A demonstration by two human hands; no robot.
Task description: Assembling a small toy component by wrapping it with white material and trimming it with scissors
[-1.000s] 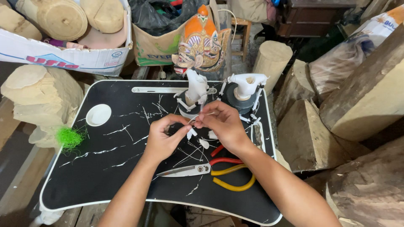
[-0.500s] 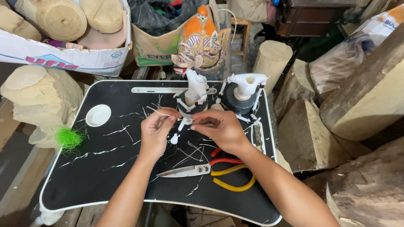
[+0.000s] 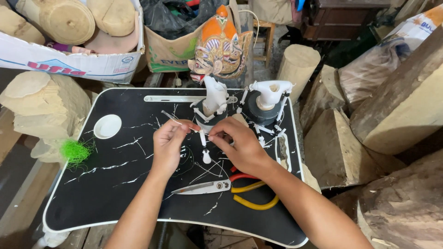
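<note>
Head view: the left hand (image 3: 168,144) pinches a thin white stick (image 3: 171,119) in a closed grip. The right hand (image 3: 240,146) pinches a small white puppet arm (image 3: 204,146) dangling just below its fingertips. Scissors (image 3: 203,187) lie on the tabletop (image 3: 120,184) beneath both hands.

— What sits on your tray (image 3: 83,203)?
— The scissors (image 3: 203,187) lie near you, the pliers (image 3: 251,196) just right of them. The small dish (image 3: 107,126) lies far left.
— And behind?
— Two figures (image 3: 214,99) stand at the back edge; the mask (image 3: 220,44) is beyond.
</note>
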